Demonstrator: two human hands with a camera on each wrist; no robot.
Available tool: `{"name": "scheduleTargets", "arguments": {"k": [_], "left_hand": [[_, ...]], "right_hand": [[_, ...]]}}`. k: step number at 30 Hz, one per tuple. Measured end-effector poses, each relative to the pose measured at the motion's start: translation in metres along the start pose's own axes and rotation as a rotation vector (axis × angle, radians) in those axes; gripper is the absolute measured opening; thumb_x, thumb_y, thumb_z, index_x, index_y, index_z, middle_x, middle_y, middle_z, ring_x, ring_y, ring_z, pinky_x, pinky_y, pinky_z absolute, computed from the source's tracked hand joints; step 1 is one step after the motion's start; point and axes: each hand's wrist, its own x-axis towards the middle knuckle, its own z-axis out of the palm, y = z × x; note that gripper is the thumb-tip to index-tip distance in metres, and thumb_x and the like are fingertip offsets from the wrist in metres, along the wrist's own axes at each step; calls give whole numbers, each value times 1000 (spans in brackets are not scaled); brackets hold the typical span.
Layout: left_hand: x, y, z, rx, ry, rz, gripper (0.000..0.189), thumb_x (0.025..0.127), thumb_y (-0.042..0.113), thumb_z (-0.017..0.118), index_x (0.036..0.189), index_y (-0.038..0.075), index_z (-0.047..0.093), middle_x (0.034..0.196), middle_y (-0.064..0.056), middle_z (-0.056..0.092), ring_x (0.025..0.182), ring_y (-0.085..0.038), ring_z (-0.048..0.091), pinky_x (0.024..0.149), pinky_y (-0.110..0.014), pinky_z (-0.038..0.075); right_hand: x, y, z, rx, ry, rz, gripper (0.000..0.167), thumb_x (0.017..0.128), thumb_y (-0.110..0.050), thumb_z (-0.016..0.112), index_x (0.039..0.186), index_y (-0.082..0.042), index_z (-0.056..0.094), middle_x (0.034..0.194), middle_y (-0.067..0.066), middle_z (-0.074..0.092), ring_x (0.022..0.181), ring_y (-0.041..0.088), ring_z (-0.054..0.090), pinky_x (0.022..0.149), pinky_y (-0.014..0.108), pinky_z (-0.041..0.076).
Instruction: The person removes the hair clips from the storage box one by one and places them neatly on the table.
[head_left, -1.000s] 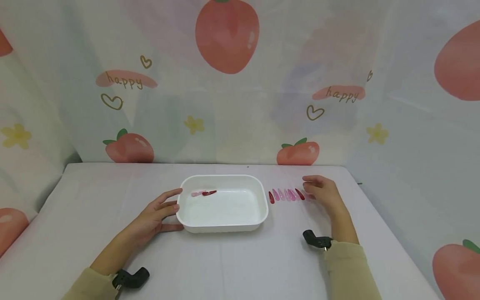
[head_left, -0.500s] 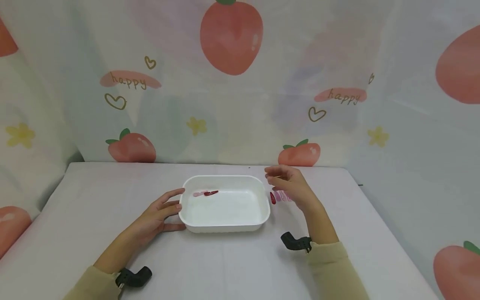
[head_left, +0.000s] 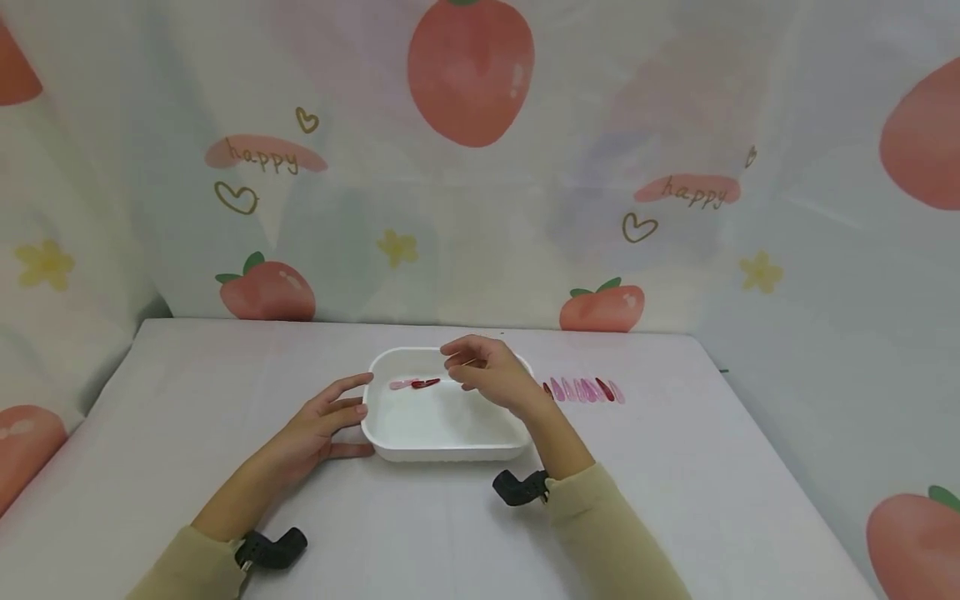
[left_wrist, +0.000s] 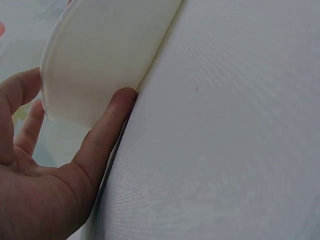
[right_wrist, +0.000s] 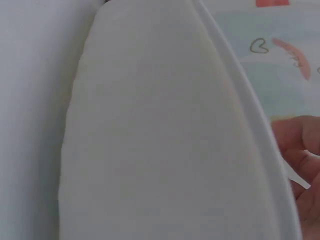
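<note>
A white rectangular tray (head_left: 420, 425) stands on the table. My left hand (head_left: 311, 429) rests against its left end; in the left wrist view the thumb (left_wrist: 107, 122) lies straight along the bottom of the outer wall and the fingers touch the rim. Inside, a pink hair clip (head_left: 399, 385) and a dark red hair clip (head_left: 427, 383) lie near the far left. Over the tray's far right part, my right hand (head_left: 495, 379) pinches a hair clip, mostly hidden, with a thin edge showing between the fingers. In the right wrist view, tray wall (right_wrist: 160, 130) covers part of that hand.
To the right of the tray, several pink and red hair clips (head_left: 588, 390) lie in a row on the white tablecloth (head_left: 420, 533). A printed fabric backdrop (head_left: 465, 208) rises behind the table.
My right hand has moved left from the right end of the clip row to over the tray, uncovering the row. My left hand keeps its place at the tray's left end.
</note>
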Motion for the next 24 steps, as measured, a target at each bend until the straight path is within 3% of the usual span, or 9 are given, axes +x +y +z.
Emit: {"name": "scheduleTargets", "arguments": {"k": [4, 11, 17, 21, 24], "left_hand": [[0, 0, 1, -2, 3, -12, 64, 102, 18, 57, 157, 16, 25, 155, -23, 31, 122, -31, 57, 90, -54, 56], [1, 0, 0, -1, 4, -11, 61, 103, 18, 56, 157, 18, 26, 155, -22, 31, 123, -32, 57, 90, -55, 56], [1, -2, -1, -5, 0, -6, 62, 102, 21, 58, 156, 19, 28, 154, -23, 32, 122, -31, 57, 91, -55, 56], [2, -2, 0, -3, 2, -6, 61, 102, 20, 57, 156, 20, 28, 154, -22, 32, 122, -31, 57, 91, -55, 56], [1, 0, -1, 0, 6, -10, 61, 103, 19, 56, 157, 19, 27, 154, -22, 32, 122, -31, 57, 91, -55, 56]], "right_hand": [[10, 2, 18, -122, -27, -8, 32, 96, -11, 64, 127, -9, 64, 116, 13, 68, 100, 21, 64, 86, 31, 58], [24, 0, 42, -389, -66, -19, 38, 91, -7, 66, 129, -10, 64, 121, 11, 69, 113, 26, 64, 97, 40, 53], [26, -5, 53, -593, -106, -6, 40, 88, -8, 69, 128, -10, 64, 119, 12, 70, 113, 26, 63, 101, 40, 49], [24, -6, 55, -672, -105, 5, 39, 90, -11, 70, 128, -12, 64, 115, 8, 71, 109, 23, 64, 99, 39, 50], [22, -5, 55, -720, -91, 14, 39, 88, -11, 72, 126, -14, 66, 106, 4, 72, 100, 20, 64, 90, 36, 53]]}}
